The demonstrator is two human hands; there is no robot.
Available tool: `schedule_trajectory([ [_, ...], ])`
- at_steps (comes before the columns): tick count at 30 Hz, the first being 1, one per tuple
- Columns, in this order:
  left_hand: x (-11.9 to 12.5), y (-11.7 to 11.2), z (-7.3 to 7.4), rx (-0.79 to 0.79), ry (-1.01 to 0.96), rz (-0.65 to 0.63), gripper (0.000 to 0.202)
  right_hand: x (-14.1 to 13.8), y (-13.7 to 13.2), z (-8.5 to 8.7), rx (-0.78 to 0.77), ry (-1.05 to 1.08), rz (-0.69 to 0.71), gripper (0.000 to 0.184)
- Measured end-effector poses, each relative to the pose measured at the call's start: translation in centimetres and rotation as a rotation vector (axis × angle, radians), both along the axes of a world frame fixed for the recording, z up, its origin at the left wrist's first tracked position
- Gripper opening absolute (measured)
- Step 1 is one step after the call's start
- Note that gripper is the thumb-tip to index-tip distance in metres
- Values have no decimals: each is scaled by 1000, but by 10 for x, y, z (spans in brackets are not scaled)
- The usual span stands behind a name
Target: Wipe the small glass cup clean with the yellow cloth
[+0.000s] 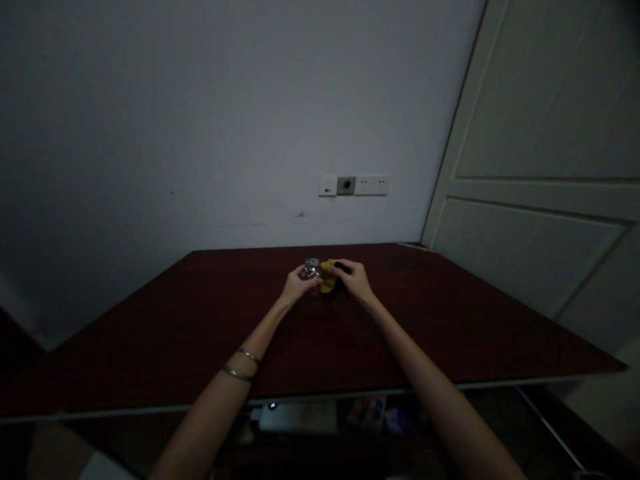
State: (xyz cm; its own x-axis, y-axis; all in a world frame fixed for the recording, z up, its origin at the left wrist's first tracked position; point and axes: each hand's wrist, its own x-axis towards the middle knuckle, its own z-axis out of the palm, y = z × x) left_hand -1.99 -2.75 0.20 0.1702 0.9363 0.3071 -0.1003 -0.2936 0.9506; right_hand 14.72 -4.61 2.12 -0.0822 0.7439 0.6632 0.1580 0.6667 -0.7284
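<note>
Both my arms reach out over a dark red-brown table (200,320). My left hand (296,285) is curled round a small clear glass jar (313,268) standing near the table's far middle. My right hand (356,279) is closed on a yellow object (327,285) with a dark part, held right beside the jar. What the yellow object is I cannot make out in the dim light. Two thin bangles (243,364) sit on my left forearm.
A white wall rises behind the table with a row of sockets (354,185). A white panelled door (540,173) stands at the right. Below the table's near edge lie a white device (300,417) with a small light and some packets.
</note>
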Motion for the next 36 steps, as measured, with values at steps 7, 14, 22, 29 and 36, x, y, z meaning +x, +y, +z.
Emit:
schedule_trajectory([
  [7,2,-3,1,-46,35,-53,59,7,31,-19,-231,213,-105,25],
  [14,0,-1,-3,-87,52,-42,57,19,27,-21,-247,61,-108,31],
  [22,-3,7,-12,-130,53,-58,52,9,7,-20,-118,-246,106,82],
  [29,1,-3,-7,-150,119,-80,49,-2,-1,-27,47,-319,98,84],
  [36,-8,4,-10,-165,159,-213,53,-1,4,-30,33,-263,51,77],
])
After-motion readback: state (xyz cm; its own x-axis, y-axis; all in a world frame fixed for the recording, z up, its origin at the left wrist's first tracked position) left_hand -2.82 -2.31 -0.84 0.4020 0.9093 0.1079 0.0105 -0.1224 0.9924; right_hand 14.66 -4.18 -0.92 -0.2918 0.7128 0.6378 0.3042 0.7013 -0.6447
